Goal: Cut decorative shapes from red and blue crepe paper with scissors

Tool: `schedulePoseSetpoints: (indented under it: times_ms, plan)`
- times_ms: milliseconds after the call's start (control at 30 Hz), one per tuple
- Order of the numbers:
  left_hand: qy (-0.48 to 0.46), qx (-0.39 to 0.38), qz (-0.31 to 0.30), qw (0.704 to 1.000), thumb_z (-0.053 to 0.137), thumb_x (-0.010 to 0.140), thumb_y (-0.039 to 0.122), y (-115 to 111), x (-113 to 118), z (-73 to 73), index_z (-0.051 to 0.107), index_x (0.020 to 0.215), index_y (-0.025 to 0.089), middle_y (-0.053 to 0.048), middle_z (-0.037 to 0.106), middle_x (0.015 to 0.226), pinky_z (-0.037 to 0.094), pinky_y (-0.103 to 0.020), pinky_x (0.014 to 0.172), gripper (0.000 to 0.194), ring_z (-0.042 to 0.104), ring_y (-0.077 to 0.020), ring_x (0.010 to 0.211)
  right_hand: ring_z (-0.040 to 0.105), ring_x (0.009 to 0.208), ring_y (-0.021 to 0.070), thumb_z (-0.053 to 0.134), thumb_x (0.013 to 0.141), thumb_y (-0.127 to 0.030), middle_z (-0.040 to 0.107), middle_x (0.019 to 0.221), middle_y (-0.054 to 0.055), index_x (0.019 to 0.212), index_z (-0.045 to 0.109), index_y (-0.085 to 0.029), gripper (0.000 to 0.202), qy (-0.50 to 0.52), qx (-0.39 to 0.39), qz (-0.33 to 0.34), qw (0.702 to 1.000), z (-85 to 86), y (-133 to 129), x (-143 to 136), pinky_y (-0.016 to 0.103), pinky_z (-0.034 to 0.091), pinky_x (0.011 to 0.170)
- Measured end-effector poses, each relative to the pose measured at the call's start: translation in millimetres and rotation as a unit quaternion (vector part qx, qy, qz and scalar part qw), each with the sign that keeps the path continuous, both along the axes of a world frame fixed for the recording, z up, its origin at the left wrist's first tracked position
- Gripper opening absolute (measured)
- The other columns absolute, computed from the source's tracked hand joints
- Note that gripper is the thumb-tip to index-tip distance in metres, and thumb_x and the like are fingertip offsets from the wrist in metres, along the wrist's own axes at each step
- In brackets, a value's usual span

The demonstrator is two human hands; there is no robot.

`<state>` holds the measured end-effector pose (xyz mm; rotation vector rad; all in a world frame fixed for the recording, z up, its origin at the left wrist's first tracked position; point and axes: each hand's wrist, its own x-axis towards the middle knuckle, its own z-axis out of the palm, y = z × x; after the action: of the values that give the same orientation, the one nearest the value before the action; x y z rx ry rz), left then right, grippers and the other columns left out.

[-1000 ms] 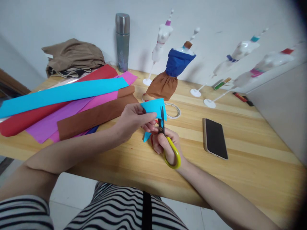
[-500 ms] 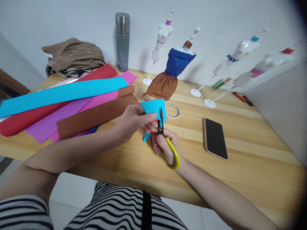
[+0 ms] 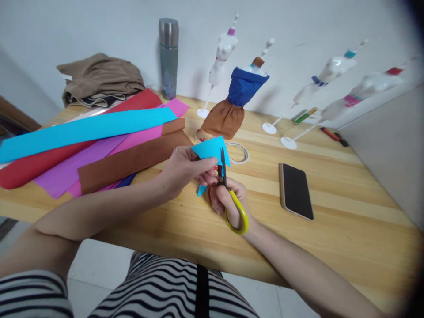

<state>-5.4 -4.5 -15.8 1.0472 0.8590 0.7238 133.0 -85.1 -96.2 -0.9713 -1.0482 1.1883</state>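
Observation:
Between the thumb and fingers of my left hand [image 3: 190, 168] is a small piece of bright blue crepe paper [image 3: 210, 148], held up above the table. My right hand [image 3: 228, 196] grips a pair of scissors [image 3: 237, 211] with yellow handles and dark blades. Those blades lie across the right part of the blue piece, pointing away from me. Below my left fingers a small blue scrap [image 3: 201, 190] shows; whether it is joined to the piece I cannot tell. Just beyond the paper stands a mannequin with a blue top [image 3: 247, 87] and a gathered brown skirt [image 3: 225, 118].
Folded crepe paper in several colours [image 3: 89, 128] lies at left, before a brown cloth [image 3: 102, 77]. A flask [image 3: 168, 59] stands by the wall. White mannequins [image 3: 336, 66] line the back. A tape roll [image 3: 239, 153] and a phone [image 3: 296, 191] rest on the wooden table [image 3: 347, 212].
The blue piece has tilted and shifted slightly left at its upper edge, with my left hand still pinching it. My right hand and the scissors stay nearly in place.

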Motion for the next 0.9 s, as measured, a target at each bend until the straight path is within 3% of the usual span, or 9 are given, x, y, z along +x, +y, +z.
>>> schedulePoseSetpoints:
  times_ms: [567,900]
  plan:
    - [-0.035,0.012,0.004,0.999,0.079,0.075,0.02,2.4,-2.1,-2.8,0.071,0.06,0.013,-0.003,0.07,0.057,0.055,-0.02,0.051,0.019,0.068,-0.0122,0.049,0.028,0.035,0.0077,0.079,0.084,-0.069,0.042,0.045,-0.01,0.098,0.077,-0.021,0.05,-0.005,-0.004,0.001,1.0,-2.5,-0.6,1.2,0.025,0.021,0.036]
    - [-0.022,0.031,0.013,0.999,0.077,0.077,0.018,4.5,-2.3,-3.8,0.071,0.063,0.012,-0.003,0.071,0.058,0.055,-0.021,0.051,0.016,0.068,-0.0126,0.049,0.033,0.033,0.0087,0.074,0.09,-0.063,0.044,0.045,-0.01,0.107,0.075,-0.016,0.05,-0.004,0.006,0.029,1.0,-7.2,-1.4,3.1,0.025,0.026,0.036]
